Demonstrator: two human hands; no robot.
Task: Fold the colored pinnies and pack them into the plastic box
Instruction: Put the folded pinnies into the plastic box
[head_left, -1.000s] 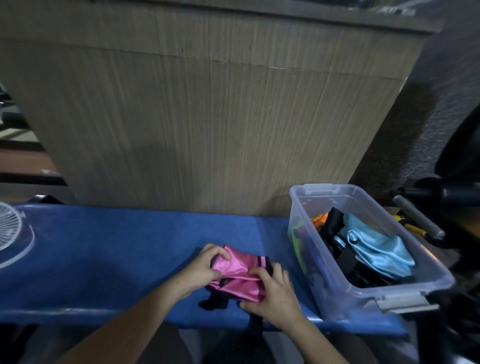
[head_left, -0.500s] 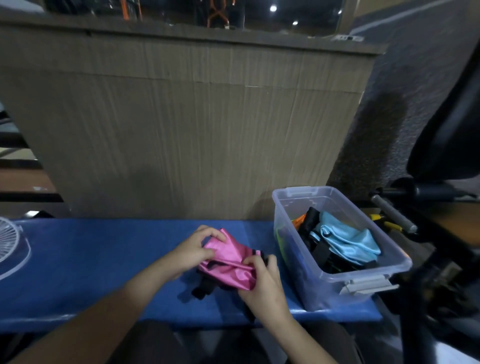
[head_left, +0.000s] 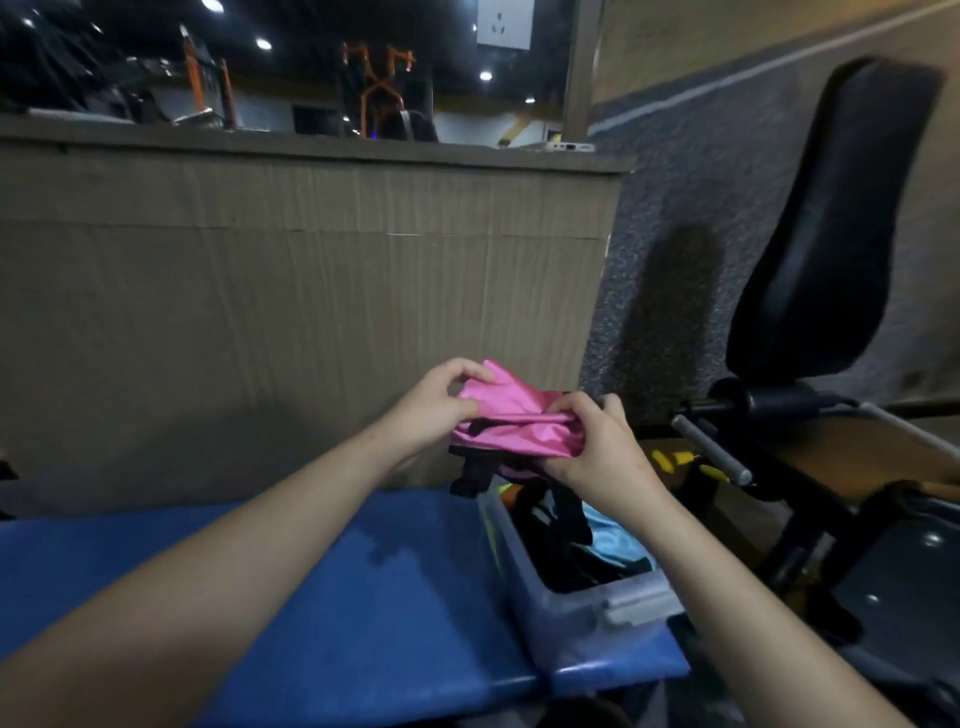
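Both hands grip the folded shiny pink pinny with black trim (head_left: 511, 426): the left hand (head_left: 441, 410) pinches its far edge between curled fingers and thumb, and the right hand (head_left: 597, 447) clutches its near right side. Half a second earlier the bundle lay on the blue padded bench (head_left: 389, 597); now it is held in the air above the far end of the clear plastic box (head_left: 561, 623), which holds light-blue and black fabric. No writing is readable.

Dim in here; the only bright points are small round ceiling lights (head_left: 262, 43) far back above the wooden counter (head_left: 311, 291). A soft dark shadow falls on the grey carpeted wall (head_left: 680, 312). The blue bench (head_left: 395, 597) shows faint sheen. Everything looks slightly smeared, and straight lines bow near the edges.
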